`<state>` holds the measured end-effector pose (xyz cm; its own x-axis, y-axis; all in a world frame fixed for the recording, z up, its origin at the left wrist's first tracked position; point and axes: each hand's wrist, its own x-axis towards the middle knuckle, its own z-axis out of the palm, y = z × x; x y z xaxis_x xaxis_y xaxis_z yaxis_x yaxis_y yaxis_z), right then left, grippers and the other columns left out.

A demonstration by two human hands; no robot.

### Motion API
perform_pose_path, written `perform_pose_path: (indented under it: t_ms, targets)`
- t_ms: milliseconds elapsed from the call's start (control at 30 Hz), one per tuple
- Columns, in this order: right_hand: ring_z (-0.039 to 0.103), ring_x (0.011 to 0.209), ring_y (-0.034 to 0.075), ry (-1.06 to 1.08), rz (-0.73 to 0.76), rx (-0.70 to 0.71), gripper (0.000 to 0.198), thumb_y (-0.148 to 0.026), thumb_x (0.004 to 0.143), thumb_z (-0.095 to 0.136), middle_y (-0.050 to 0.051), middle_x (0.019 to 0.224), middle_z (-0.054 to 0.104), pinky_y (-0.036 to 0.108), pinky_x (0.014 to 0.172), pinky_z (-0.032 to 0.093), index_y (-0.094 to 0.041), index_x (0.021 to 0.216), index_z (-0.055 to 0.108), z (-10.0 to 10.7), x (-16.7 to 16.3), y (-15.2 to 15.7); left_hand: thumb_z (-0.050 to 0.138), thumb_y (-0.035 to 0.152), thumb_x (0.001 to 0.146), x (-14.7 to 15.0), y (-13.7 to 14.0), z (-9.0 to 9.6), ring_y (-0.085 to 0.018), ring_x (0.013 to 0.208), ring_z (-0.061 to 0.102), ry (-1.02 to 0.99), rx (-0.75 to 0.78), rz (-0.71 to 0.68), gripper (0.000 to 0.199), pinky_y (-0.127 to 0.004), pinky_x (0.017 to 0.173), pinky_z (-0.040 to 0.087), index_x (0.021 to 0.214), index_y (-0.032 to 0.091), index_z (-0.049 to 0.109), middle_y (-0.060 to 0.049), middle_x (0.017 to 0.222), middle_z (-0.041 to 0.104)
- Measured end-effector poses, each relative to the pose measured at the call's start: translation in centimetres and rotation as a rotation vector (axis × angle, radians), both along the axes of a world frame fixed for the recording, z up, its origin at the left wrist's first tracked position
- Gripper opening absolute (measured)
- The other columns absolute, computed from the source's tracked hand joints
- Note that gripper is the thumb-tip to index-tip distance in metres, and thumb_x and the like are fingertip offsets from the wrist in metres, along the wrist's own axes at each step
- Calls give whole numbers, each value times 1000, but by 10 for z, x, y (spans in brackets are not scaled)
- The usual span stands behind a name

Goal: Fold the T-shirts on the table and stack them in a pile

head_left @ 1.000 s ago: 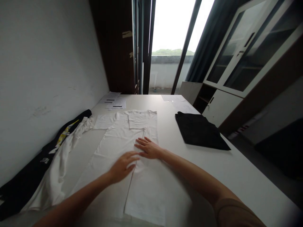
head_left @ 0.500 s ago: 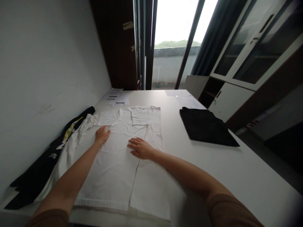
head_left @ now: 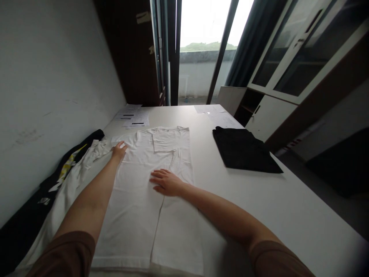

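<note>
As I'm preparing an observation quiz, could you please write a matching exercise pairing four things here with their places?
1. Left hand
2. Right hand
3. Flat black cloth
4. Yellow-marked black garment

A. Right of the white shirt, apart
B. At the shirt's outspread sleeve
C. Along the wall
D. Across the shirt's folded-over edge

Pairs: 1-B, 2-D, 3-A, 4-C

On the desk, around the shirt, heaped clothes lie at nine o'clock, papers at eleven, sheets at one and a folded garment at two, the window beyond at twelve.
</note>
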<state>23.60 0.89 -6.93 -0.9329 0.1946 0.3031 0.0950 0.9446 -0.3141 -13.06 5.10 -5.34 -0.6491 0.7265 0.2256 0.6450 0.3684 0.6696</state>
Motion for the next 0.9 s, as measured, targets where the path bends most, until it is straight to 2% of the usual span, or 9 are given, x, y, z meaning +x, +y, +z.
perform_pose_path:
  t_ms: [167,333,500,633,767,833,900]
  targets:
    - [37,149,29,-43,-10,8,54,-50,103,52,16,159,44,51,123,26,-19,146,56,6,4,-22,67,19,79,2,3,7,-29,116,65,-213,172,80,58,-42,102,52,136,8,60,-11,120,70]
    - [29,153,26,-57,227,11,59,-57,103,48,11,164,37,49,126,18,-25,153,49,13,18,-67,65,17,78,-7,0,5,-27,122,62,-351,250,85,58,-40,107,49,135,8,62,-11,127,68]
    - [30,153,25,-31,296,-19,63,-59,101,52,10,163,37,49,127,18,-28,155,46,23,48,-99,62,18,79,-16,-3,2,-22,128,58,-447,317,82,58,-36,110,46,136,6,59,-13,136,63]
    - [27,154,27,-75,310,-33,66,-55,99,58,12,164,34,51,127,17,-26,156,44,33,77,-117,68,16,75,-17,-4,0,-25,128,58,-508,386,82,60,-41,111,46,134,11,61,-11,135,64]
    - [23,155,29,-101,314,-43,65,-51,100,58,14,166,30,52,127,15,-22,156,43,40,86,-122,73,12,71,-15,-5,-1,-28,132,55,-555,458,71,61,-45,113,45,132,13,63,-11,138,62]
    - [21,156,29,-103,325,-49,65,-52,101,57,13,167,28,52,127,14,-24,157,42,43,84,-113,73,12,72,-16,-5,-2,-28,132,55,-579,502,60,59,-47,113,45,130,13,63,-11,138,62]
    - [18,157,29,-116,267,-65,65,-54,102,53,13,168,24,53,127,13,-25,159,40,44,82,-96,73,13,73,-17,-7,-3,-28,131,55,-601,549,46,58,-49,111,46,130,13,63,-11,137,63]
